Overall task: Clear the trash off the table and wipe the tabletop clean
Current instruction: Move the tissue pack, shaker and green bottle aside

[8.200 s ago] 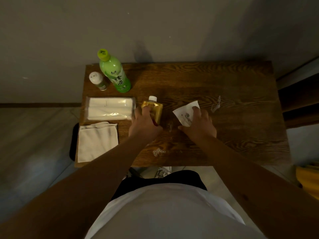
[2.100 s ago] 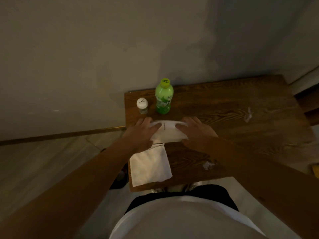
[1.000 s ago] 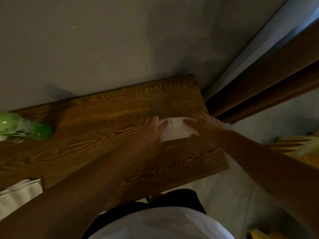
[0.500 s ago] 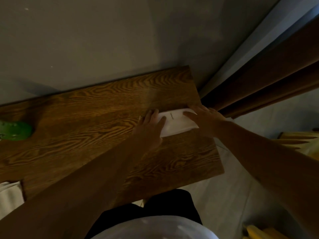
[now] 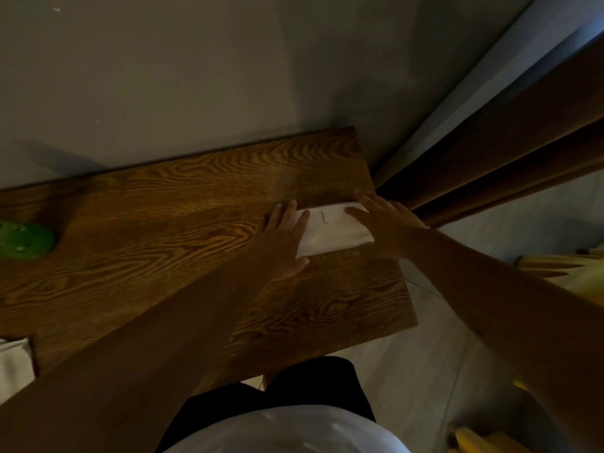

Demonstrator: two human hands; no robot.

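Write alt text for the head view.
Both hands, left and right, press a white pack flat on the right end of a wooden table by a wall. A green bottle shows at the far left.

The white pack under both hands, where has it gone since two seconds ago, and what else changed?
Both hands slid the white pack along the table from its left end, by the green bottle, to the right end, close to the edge. The left hand and right hand still press its two ends, flat, as before. The bottle and the cloth stayed at the left end.
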